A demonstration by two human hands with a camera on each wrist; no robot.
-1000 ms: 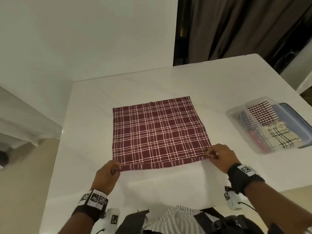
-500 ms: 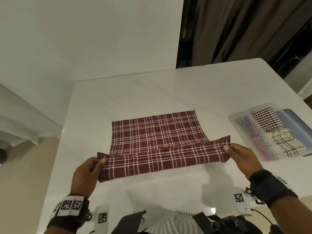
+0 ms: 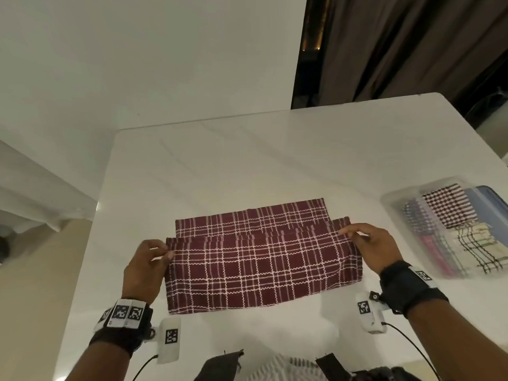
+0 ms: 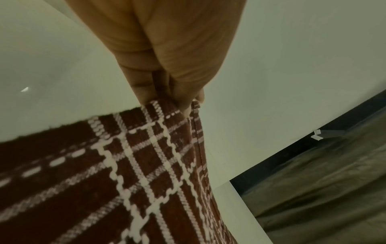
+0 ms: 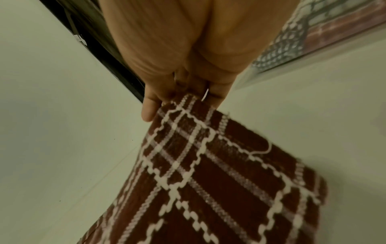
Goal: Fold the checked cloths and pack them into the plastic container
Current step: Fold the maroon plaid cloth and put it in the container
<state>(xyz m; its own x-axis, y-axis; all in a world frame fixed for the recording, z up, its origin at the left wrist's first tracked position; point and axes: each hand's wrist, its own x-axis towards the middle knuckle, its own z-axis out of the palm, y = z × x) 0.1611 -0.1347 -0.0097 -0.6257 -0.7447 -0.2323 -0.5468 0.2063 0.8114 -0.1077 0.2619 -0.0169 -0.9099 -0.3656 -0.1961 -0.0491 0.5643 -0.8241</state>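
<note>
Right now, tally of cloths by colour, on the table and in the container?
Maroon checked cloth, on the table, pinched by left hand and right hand: 1
Dark-and-white checked cloth, in the plastic container: 1
Cream cloth with dark lines, in it: 1
Purple/pink striped cloths: count unclear
Total countable: 3

No readable words, brand names or numbers appear in any view. The only markings are black-and-white square code tags (image 3: pixel 125 314) on the wristbands and on the small white wrist units (image 3: pixel 171 336), and these carry patterns, not letters or digits.
</note>
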